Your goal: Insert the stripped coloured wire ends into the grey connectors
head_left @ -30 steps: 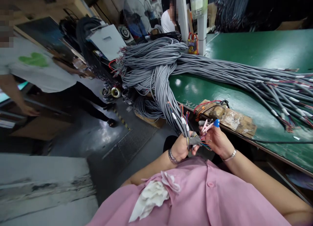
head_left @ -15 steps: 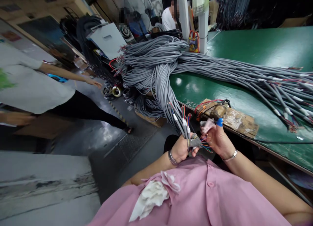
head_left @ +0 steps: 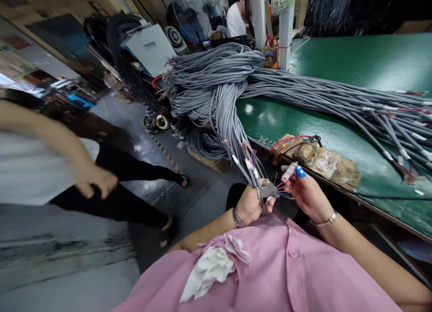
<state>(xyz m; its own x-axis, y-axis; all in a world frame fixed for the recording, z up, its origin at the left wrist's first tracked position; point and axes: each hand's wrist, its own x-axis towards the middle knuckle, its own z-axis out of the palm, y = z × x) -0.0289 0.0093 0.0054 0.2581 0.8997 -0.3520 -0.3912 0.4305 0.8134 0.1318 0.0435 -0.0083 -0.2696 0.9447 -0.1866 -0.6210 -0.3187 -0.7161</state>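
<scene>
My left hand (head_left: pixel 250 205) is closed around the ends of several grey cables (head_left: pixel 232 118), and its thumb has a grey covering. Thin coloured wires (head_left: pixel 284 194) fan out from the held cable end, to the right of that thumb. At these wires is my right hand (head_left: pixel 308 196), with a blue cover on one fingertip and a pale wrap on another; its fingertips are bent together around the wires. Other cable ends with white labels (head_left: pixel 249 164) and bared coloured wires stand up above my left hand.
A green table (head_left: pixel 357 60) carries a long grey cable bundle (head_left: pixel 303 89). At its near edge lies a taped wooden block (head_left: pixel 324 163) with a black cord. A person (head_left: pixel 37 168) walks at the left; another person (head_left: pixel 235 20) is at the back.
The walking person has come closer, with an arm swung forward. My right hand's fingers have shifted slightly at the wires. The view has moved a little; my left hand keeps its hold.
</scene>
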